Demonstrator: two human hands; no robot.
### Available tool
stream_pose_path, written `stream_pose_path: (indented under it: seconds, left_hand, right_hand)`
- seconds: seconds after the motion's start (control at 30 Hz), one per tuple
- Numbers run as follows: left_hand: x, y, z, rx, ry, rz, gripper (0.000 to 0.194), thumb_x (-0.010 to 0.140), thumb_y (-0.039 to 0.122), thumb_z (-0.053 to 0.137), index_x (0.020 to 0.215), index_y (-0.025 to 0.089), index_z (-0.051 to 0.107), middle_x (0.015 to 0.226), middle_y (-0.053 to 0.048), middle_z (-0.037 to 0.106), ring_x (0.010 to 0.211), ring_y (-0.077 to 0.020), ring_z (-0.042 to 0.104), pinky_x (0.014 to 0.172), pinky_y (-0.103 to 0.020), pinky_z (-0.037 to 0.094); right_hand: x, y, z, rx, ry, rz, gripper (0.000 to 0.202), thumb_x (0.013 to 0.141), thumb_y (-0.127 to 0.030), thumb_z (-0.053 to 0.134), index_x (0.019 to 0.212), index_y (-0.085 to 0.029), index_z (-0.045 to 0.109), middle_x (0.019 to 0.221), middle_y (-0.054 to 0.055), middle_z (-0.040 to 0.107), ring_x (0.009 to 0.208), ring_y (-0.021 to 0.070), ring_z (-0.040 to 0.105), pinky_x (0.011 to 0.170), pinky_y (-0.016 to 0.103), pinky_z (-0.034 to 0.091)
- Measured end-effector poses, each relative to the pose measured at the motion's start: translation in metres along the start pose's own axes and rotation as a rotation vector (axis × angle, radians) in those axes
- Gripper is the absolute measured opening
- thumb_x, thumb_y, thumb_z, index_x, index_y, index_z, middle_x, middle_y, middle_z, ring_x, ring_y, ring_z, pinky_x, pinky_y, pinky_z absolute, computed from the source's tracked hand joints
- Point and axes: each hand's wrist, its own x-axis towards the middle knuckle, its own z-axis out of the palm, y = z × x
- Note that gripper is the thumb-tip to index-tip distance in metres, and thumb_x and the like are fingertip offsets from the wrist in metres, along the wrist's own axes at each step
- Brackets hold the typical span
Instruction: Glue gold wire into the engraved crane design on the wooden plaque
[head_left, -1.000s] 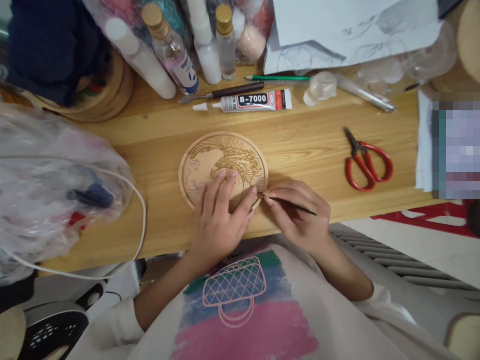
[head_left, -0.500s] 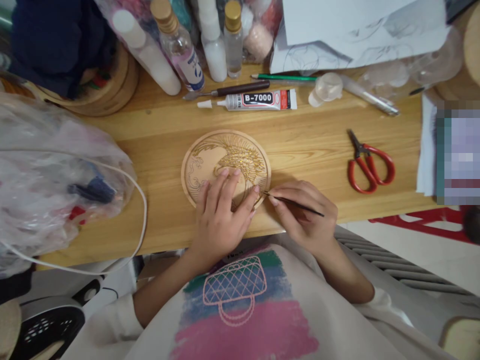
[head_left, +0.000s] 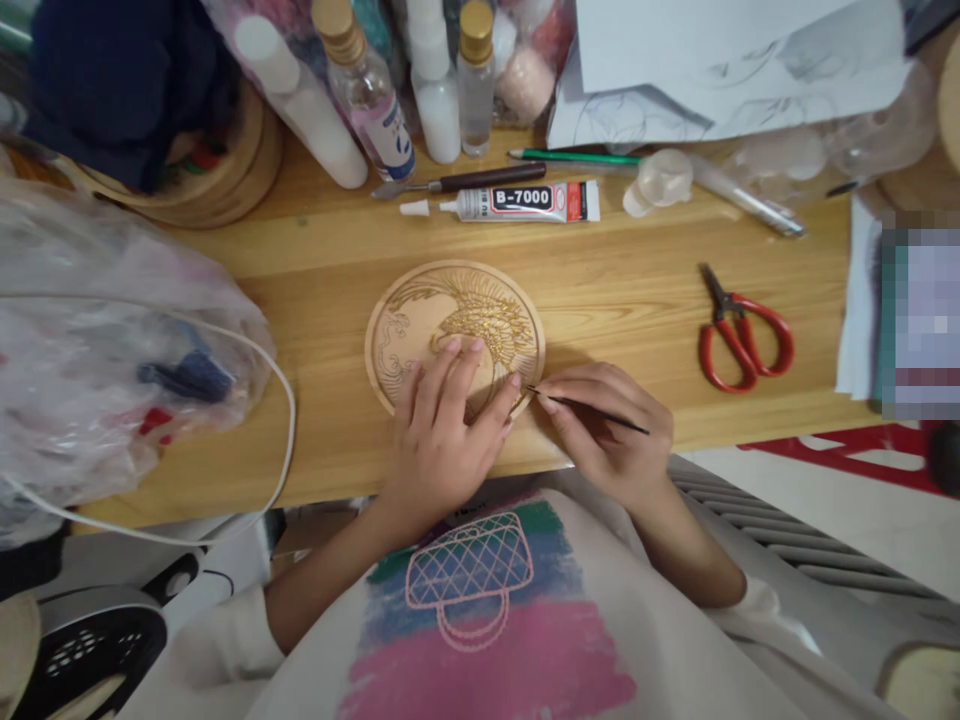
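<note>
A round, light wooden plaque (head_left: pixel 420 300) lies on the table, with a gold wire-like pattern of feathers over part of its drawn lines. My left hand (head_left: pixel 446 430) rests on its lower part, fingers spread and flat, and covers some of the design. At the plaque's lower right edge, my right hand (head_left: pixel 611 425) pinches slim dark tweezers (head_left: pixel 600 412). Their tips point left at the rim, close to my left index finger. Whether the tips grip anything is too small to tell.
Behind the plaque lie a B-7000 glue tube (head_left: pixel 525 202), a dark-handled craft knife (head_left: pixel 480 180) and a green pencil (head_left: pixel 577 156). Red-handled pliers (head_left: pixel 739 335) lie to the right. Plastic bags (head_left: pixel 112 350) and a white cable (head_left: pixel 289 420) occupy the left. Bottles (head_left: pixel 375 110) stand at the back.
The whole view has shifted slightly. Both hands keep nearly the same place at the plaque, and the tweezers' tips stay by its rim.
</note>
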Motion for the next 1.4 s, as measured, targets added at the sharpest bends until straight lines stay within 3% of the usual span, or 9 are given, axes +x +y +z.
stream_pose_path:
  seconds: [0.73, 1.0, 1.23, 1.4]
  left_hand:
    - [0.0001, -0.0002, -0.0006, 0.019, -0.008, 0.005, 0.033, 0.093, 0.028, 0.055, 0.126, 0.025, 0.061, 0.140, -0.016, 0.051, 0.135, -0.0323, 0.044, 0.110, -0.050, 0.032]
    - [0.0005, -0.0022, -0.0034, -0.027, -0.002, 0.000, 0.038, 0.091, 0.028, 0.057, 0.129, 0.022, 0.059, 0.143, -0.017, 0.048, 0.137, -0.0336, 0.042, 0.111, -0.050, 0.033]
    - [0.0000, -0.0025, -0.0043, -0.032, -0.009, -0.003, 0.039, 0.091, 0.028, 0.057, 0.130, 0.023, 0.059, 0.143, -0.016, 0.048, 0.137, -0.0333, 0.041, 0.112, -0.051, 0.033]
    - [-0.0006, -0.0020, -0.0037, -0.012, -0.021, 0.029, 0.037, 0.093, 0.033, 0.054, 0.130, 0.025, 0.059, 0.144, -0.016, 0.046, 0.137, -0.0333, 0.040, 0.113, -0.051, 0.030]
  right_hand:
    - [-0.0006, 0.0048, -0.0001, 0.050, -0.014, 0.009, 0.023, 0.083, -0.009, 0.063, 0.101, -0.022, 0.069, 0.089, 0.005, 0.073, 0.081, 0.0182, 0.069, 0.072, 0.035, 0.058]
    - [0.0000, 0.0033, -0.0012, 0.074, 0.053, 0.048, 0.022, 0.082, -0.011, 0.065, 0.099, -0.024, 0.070, 0.087, 0.003, 0.074, 0.078, 0.0177, 0.070, 0.070, 0.033, 0.059]
    - [0.0001, 0.0037, -0.0008, 0.075, 0.033, 0.032, 0.019, 0.083, -0.010, 0.064, 0.098, -0.022, 0.069, 0.088, 0.005, 0.073, 0.079, 0.0175, 0.070, 0.071, 0.034, 0.059]
    - [-0.0004, 0.0043, 0.0005, 0.106, 0.122, 0.106, 0.019, 0.081, -0.009, 0.067, 0.094, -0.022, 0.070, 0.086, 0.003, 0.073, 0.079, 0.0167, 0.069, 0.072, 0.033, 0.058]
